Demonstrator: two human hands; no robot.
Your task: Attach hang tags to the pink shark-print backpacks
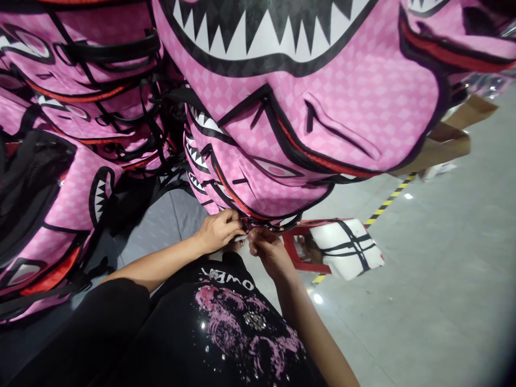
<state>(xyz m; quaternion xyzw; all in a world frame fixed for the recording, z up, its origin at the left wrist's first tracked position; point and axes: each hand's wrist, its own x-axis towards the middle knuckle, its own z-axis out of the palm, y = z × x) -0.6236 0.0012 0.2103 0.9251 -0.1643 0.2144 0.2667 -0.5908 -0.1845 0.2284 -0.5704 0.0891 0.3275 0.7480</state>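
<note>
Pink checkered backpacks with a printed shark mouth and red-and-black zip edging lie piled in front of me. At the near edge of a lower backpack (pixel 278 185), my left hand (pixel 220 230) is closed in a pinch. Close beside it, my right hand (pixel 266 246) has its fingers pressed together at the same edge. Small dark and shiny parts show between the two hands, but the piece pinched there is too small to make out. A large backpack (pixel 363 107) rests on top of the pile and overhangs the one by my hands.
More pink backpacks (pixel 108 64) are stacked at the left, with another backpack (pixel 68 204) nearer me on a grey padded surface (pixel 161 220). A red-framed stool with a white strapped seat (pixel 349 247) stands right of my hands. Brown cardboard (pixel 439 142) and yellow-black floor tape (pixel 389 200) lie beyond.
</note>
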